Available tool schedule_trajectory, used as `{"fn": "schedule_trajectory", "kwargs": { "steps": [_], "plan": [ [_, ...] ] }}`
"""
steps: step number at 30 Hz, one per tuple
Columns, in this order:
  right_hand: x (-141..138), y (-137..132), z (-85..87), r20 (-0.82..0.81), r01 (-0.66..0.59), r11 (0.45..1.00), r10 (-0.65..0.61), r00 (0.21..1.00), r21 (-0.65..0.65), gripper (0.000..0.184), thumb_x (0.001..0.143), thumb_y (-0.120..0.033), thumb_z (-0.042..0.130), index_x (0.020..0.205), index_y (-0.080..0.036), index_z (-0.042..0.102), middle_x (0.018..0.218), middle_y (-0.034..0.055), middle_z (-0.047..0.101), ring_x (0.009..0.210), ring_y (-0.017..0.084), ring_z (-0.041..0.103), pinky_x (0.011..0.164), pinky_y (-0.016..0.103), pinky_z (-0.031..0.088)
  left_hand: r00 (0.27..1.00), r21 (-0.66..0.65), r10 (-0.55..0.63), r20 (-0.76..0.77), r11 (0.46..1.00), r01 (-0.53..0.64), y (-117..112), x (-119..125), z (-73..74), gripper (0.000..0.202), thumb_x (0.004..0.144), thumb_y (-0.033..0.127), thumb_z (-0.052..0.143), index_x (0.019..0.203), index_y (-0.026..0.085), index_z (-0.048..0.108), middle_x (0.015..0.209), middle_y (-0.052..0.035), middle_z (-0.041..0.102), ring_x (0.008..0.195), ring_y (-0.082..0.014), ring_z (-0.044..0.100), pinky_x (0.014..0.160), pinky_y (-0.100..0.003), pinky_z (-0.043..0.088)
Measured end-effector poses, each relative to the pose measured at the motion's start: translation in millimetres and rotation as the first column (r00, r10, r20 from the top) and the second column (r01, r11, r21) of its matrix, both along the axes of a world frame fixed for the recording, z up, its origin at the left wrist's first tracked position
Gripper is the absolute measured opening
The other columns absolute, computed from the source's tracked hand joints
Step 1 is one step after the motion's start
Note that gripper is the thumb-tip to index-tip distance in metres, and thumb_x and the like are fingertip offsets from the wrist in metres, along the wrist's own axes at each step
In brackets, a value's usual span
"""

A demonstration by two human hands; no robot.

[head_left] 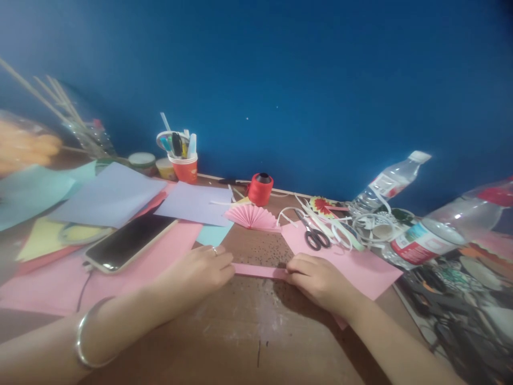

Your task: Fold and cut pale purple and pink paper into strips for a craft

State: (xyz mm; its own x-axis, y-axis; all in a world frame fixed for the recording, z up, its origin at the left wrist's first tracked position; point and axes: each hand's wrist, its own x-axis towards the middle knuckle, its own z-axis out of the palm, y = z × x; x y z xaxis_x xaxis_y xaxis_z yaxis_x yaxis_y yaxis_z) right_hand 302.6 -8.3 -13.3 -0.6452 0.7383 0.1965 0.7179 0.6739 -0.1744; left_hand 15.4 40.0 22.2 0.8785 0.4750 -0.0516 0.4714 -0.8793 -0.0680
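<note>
A narrow folded strip of pink paper [259,271] stretches between my two hands, low over the brown table. My left hand [206,272] pinches its left end, with a ring on one finger and a silver bangle on the wrist. At the other end, the curled fingers of my right hand [315,278] grip the strip. Just behind it a pleated pink paper fan [252,216] lies spread. Black-handled scissors [315,235] rest on a pink paper sheet [348,267] beyond my right hand. The fingertips of both hands are partly hidden.
A phone [130,240] lies among coloured papers at left. Along the blue wall stand a red cup of pens [184,167] and a red thread spool [260,190]. Plastic bottles [425,240] and white strips [340,232] crowd the right. Dark specks dot the table [224,331].
</note>
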Motion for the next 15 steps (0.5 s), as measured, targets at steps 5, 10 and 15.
{"fn": "schedule_trajectory", "kwargs": {
  "steps": [5, 10, 15],
  "plan": [
    [-0.7, -0.4, -1.1, -0.008, 0.032, 0.999, -0.032, 0.999, -0.024, 0.025, 0.096, -0.018, 0.039, 0.083, -0.019, 0.059, 0.086, 0.0025, 0.062, 0.081, 0.016, 0.054, 0.071, 0.029, 0.042, 1.000, 0.001, -0.008, -0.027, 1.000, 0.008, -1.6, -0.2, 0.0, 0.027, 0.073, -0.007, 0.049, 0.079, 0.018, 0.059, 0.079, -0.0042, 0.061, 0.074, -0.0224, 0.057, 0.062, -0.034, 0.040],
    [-0.5, 0.4, -2.3, -0.005, 0.039, 0.999, -0.039, 0.999, -0.037, 0.022, 0.096, -0.018, 0.040, 0.083, -0.018, 0.059, 0.086, 0.0024, 0.061, 0.081, 0.016, 0.053, 0.070, 0.028, 0.041, 0.998, 0.014, 0.003, -0.067, 1.000, -0.002, -1.7, 2.6, 3.5, 0.023, 0.074, -0.004, 0.051, 0.078, 0.017, 0.060, 0.079, -0.0047, 0.061, 0.074, -0.0232, 0.057, 0.061, -0.035, 0.041],
    [0.8, 1.5, -2.3, -0.014, 0.029, 0.998, -0.030, 0.999, -0.055, 0.022, 0.094, -0.015, 0.043, 0.082, -0.018, 0.060, 0.088, 0.0028, 0.062, 0.082, 0.016, 0.053, 0.071, 0.028, 0.041, 0.995, -0.045, 0.059, -0.075, 0.997, -0.062, -1.7, 1.7, 5.8, 0.023, 0.073, -0.004, 0.051, 0.077, 0.017, 0.059, 0.079, -0.0039, 0.060, 0.072, -0.0215, 0.058, 0.062, -0.034, 0.044]
  ]
}}
